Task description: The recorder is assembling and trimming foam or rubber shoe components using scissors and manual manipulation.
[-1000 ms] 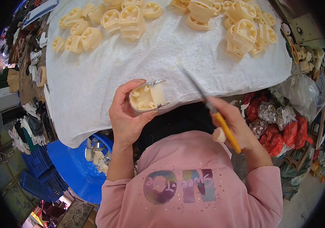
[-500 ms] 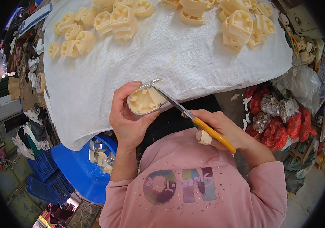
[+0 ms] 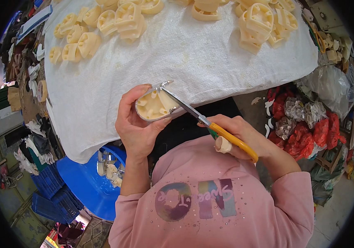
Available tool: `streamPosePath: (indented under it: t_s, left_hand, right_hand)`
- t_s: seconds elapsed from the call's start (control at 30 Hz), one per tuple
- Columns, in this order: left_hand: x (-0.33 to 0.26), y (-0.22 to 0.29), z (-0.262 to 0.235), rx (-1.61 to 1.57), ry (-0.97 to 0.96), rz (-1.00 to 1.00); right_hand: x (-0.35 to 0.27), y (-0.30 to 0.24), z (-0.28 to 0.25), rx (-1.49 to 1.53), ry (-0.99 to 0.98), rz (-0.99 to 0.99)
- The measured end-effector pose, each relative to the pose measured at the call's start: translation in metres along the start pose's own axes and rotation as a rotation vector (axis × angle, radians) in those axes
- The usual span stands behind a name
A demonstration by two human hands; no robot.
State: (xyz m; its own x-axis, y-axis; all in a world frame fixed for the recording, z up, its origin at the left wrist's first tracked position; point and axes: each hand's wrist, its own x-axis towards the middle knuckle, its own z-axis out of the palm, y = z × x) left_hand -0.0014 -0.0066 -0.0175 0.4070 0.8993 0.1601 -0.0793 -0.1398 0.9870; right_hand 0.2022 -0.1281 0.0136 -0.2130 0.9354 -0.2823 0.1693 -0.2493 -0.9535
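Note:
My left hand (image 3: 137, 120) grips a hollow cream plastic piece (image 3: 154, 108) with a shiny silver rim, its fingers wrapped round the left side. Small posts and ribs stand inside the piece. My right hand (image 3: 239, 134) is closed round the yellow handle of a long, narrow metal tool (image 3: 193, 111); whether this is scissors or pliers is unclear. The tool's tip lies against the piece's upper edge, beside a bent silver strip (image 3: 166, 84). A tan wrapping or cover (image 3: 223, 144) shows on a right-hand finger under the handle.
Several cream plastic pieces (image 3: 129, 22) lie on the white cloth (image 3: 177, 62), with another pile of cream pieces (image 3: 256, 25) at the far right. A blue basin (image 3: 82, 177) holding scraps stands at lower left. Red plastic bags (image 3: 301, 140) lie on the right.
The piece and my left hand have shifted slightly left, and the piece has tilted so its opening looks narrower. My right hand keeps the tool at the same edge.

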Motion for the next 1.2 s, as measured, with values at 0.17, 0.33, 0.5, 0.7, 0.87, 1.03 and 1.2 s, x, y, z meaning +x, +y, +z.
streamPosePath:
  t_s: [0.17,0.33,0.5,0.7,0.87,1.03,1.2]
  left_hand:
    - [0.005,0.0,-0.013,-0.081,0.013,-0.092]
    - [0.007,0.008,-0.019,-0.069,-0.027,-0.135]
    - [0.009,0.014,-0.019,0.021,-0.102,-0.139]
    - [0.01,0.013,-0.02,0.037,-0.149,-0.116]
    - [0.01,0.012,-0.017,0.037,-0.181,-0.124]
    - [0.01,0.013,-0.012,0.023,-0.174,-0.152]
    - [0.01,0.006,-0.014,0.049,-0.154,-0.15]
  right_hand:
    - [-0.005,0.008,-0.01,-0.281,0.165,-0.248]
    - [-0.01,-0.031,-0.032,-0.78,0.103,-0.085]
    - [-0.005,-0.047,-0.039,-1.074,0.108,-0.144]
    - [-0.002,-0.054,-0.05,-1.188,0.059,-0.195]
    - [0.001,-0.046,-0.058,-1.194,0.072,-0.324]
    - [0.003,-0.035,-0.063,-1.259,0.037,-0.389]
    - [0.002,-0.028,-0.066,-1.299,0.117,-0.408]
